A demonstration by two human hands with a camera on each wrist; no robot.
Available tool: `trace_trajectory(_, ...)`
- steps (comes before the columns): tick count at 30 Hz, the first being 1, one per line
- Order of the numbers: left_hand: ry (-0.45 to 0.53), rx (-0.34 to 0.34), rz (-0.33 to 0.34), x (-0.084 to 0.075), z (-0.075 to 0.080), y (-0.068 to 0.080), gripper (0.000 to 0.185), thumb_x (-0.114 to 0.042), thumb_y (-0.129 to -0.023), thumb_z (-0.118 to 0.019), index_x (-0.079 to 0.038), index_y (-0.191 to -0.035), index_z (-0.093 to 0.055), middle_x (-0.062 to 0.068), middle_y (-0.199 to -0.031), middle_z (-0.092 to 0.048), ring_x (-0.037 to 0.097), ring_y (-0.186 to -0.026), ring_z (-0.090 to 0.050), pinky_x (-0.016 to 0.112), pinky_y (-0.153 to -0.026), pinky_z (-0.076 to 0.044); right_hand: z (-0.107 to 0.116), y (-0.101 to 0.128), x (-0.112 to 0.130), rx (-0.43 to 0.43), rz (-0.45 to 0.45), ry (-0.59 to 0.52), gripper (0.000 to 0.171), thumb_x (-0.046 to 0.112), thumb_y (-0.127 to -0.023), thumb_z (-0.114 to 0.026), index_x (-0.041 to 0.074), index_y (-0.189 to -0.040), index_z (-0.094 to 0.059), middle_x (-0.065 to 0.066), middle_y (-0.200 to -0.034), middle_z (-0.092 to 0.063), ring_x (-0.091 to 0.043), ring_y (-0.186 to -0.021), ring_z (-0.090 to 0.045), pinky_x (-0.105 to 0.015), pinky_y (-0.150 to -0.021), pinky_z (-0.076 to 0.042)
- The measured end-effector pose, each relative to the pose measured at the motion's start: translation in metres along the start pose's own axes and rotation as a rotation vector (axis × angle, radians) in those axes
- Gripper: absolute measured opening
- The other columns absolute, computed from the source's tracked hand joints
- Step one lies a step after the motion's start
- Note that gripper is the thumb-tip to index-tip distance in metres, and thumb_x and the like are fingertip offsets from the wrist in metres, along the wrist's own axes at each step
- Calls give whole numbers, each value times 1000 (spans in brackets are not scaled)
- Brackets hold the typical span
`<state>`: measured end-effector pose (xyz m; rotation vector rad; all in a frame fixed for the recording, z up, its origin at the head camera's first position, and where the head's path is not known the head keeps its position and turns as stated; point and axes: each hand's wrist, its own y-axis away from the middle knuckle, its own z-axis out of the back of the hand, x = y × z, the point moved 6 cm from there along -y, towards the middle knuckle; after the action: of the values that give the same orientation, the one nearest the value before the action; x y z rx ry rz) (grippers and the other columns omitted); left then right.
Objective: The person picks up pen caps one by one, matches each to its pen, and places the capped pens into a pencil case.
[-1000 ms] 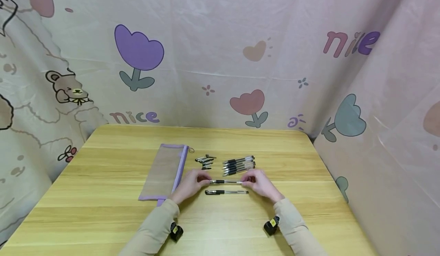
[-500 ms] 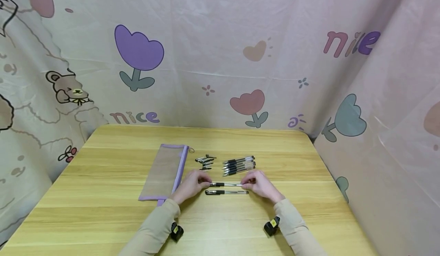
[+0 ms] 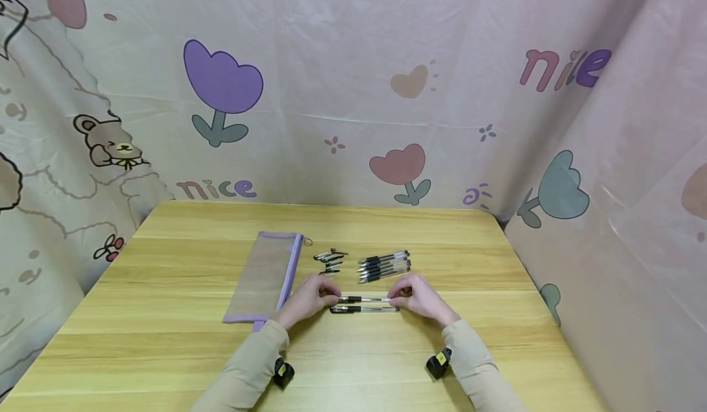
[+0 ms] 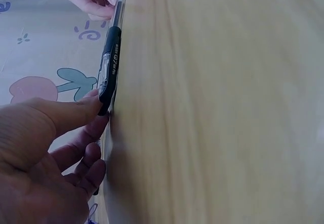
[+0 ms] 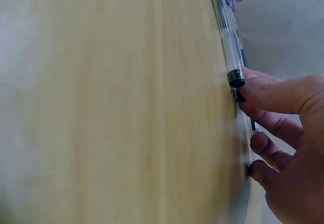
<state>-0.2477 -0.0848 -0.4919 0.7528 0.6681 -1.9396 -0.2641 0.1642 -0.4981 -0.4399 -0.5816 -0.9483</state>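
Lowering it nearer, the left hand point(image 3: 307, 299) and right hand point(image 3: 421, 298) pinch the capped pen point(image 3: 361, 299) by its ends, now just beside the pen point(image 3: 364, 309) lying on the table point(image 3: 166, 314).

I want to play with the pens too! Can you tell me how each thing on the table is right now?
left hand: pinches the capped end of the held pen.
right hand: pinches its other end.
held pen: capped, level, just behind the pen lying on the table.
pen lying on the table: capped, flat.
bundle of pens: flat, side by side, apparently uncapped.
loose caps: off, in a small pile.
pencil pouch: flat; zip state unclear.
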Motion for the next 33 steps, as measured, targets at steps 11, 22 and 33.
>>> trace_trajectory(11, 76, -110, 60, 4, 7, 0, 13, -7, -89, -74, -2, -101, -76, 8, -97, -76, 18, -87, -67, 25, -79, -55, 16, -4, -6, -148, -62, -106, 19, 11, -84, -78, 8, -102, -76, -10, -110, -72, -29, -108, -63, -54, -101, -47)
trace_trajectory(22, 49, -233, 120, 5, 14, 0, 18, -8, -87, -77, -2, -104, -75, 4, -92, -74, 13, -84, -64, 23, -77, -52, 17, -16, -5, -174, -81, -146, 25, 5, -85, -76, 4, -111, -74, -15, -123, -69, -32, -111, -65, -43, -97, -55)
trace_trajectory(33, 31, -249, 130, 6, 15, 1, 18, -8, -87, -77, -3, -104, -75, 1, -89, -72, 12, -82, -62, 23, -76, -52, 14, -29, -7, -188, -56, -56, 19, 4, -82, -78, 7, -101, -77, -7, -109, -71, -28, -109, -63, -50, -99, -52)
